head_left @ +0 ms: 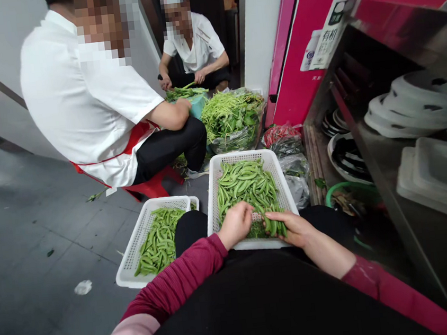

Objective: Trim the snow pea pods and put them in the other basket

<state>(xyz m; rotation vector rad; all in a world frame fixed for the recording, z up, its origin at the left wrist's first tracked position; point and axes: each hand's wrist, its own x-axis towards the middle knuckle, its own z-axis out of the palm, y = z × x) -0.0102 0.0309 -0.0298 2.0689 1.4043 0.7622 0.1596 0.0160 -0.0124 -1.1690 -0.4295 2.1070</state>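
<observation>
A white perforated basket (291, 201) rests at my lap, heaped with green pea pods (245, 184). My right hand (296, 228) is closed around a small bunch of pea pods (274, 226) over the basket's near right part. Just to the left, my left hand (237, 223) is closed in a pinch above the near side; what its fingertips hold is too small to make out. Small green scraps (257, 230) lie in the basket's near end, between my hands. Down on the left stands a second white basket (127, 263) with more pea pods (161, 240).
One co-worker (84, 97) sits on a red stool (153, 184) at left; another (194, 42) crouches behind, handling green stalks. Leafy greens (234, 114) fill a large bag ahead. Plastic bags (293, 165) lie right of it. A metal shelf (391, 171) with dishes stands close at right.
</observation>
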